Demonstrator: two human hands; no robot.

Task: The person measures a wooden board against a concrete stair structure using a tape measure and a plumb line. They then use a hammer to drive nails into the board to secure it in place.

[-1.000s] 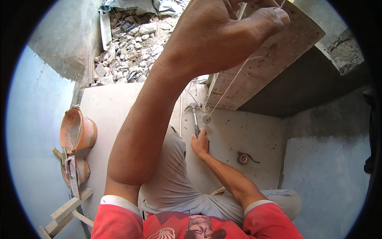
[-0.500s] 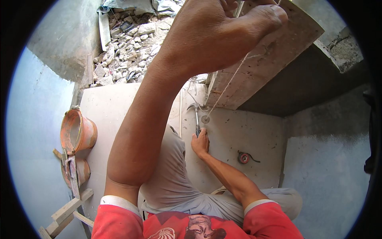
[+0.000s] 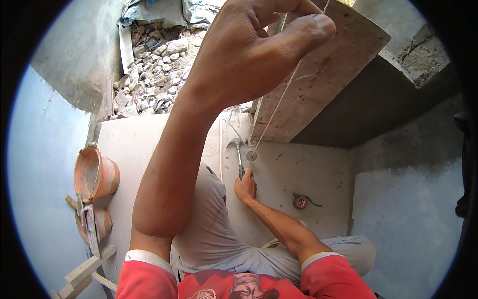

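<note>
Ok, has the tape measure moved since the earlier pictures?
No. The tape measure lies at the same spot on the floor, judged against the right wall; the whole view has shifted slightly.

The left hand (image 3: 251,52) is raised, its thumb (image 3: 306,35) stretched out, the tip just beside the forefinger (image 3: 296,6) in a 2-digit pinch. The left forearm (image 3: 167,169) slopes downward and leftward from those fingers. Well below them, the right hand (image 3: 245,188) is curled in a grip, its forearm (image 3: 276,221) running downward and rightward.
</note>
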